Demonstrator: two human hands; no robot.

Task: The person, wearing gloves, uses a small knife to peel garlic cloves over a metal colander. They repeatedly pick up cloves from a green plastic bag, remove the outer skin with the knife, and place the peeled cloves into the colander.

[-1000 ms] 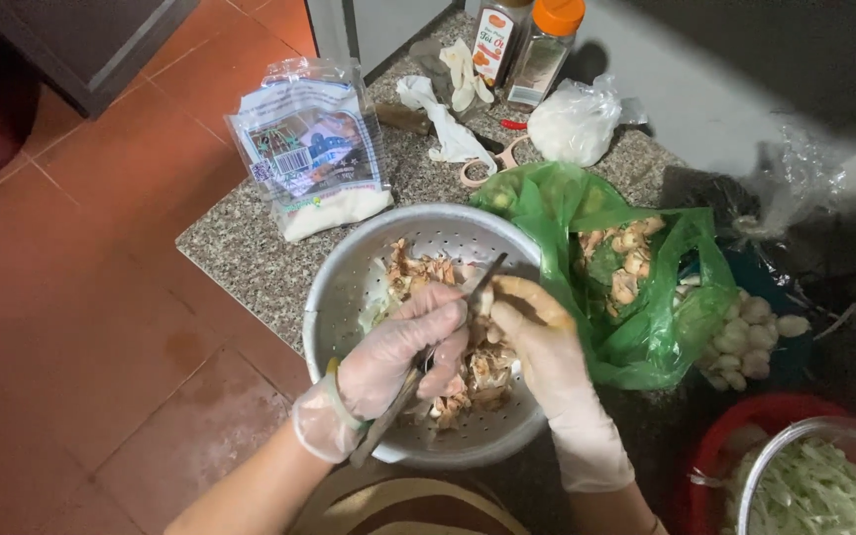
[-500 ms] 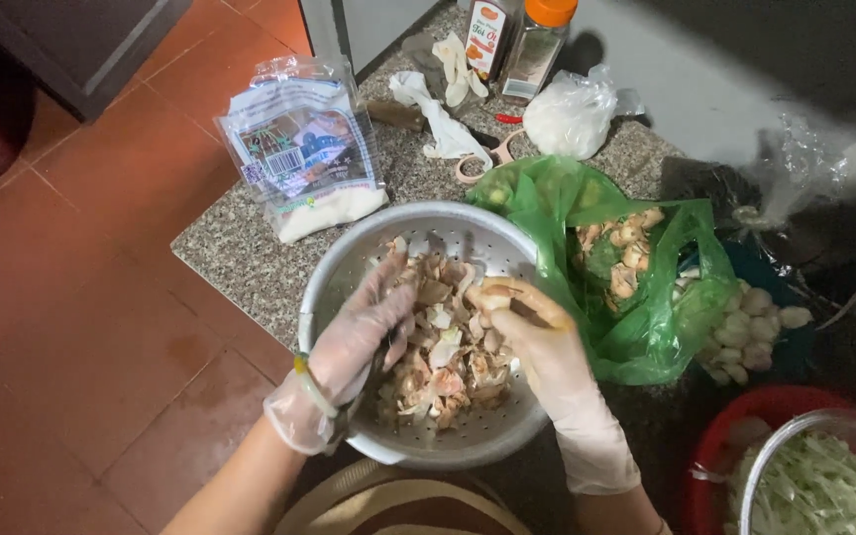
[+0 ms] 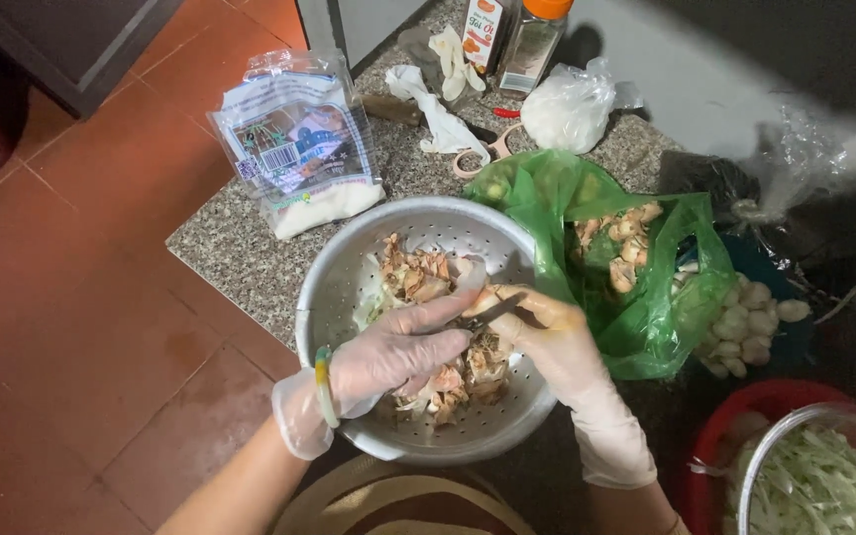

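The right hand's grip is pinching a small dark knife over the metal colander, while the gloved left hand is lying flat and loose on the peeled scraps inside. The colander is sitting on the speckled stone surface, touching a green bag on its right.

I see a speckled granite counter whose corner juts over a red-tiled floor. Dark furniture stands at the floor's far-left edge; the light is dim and warm.
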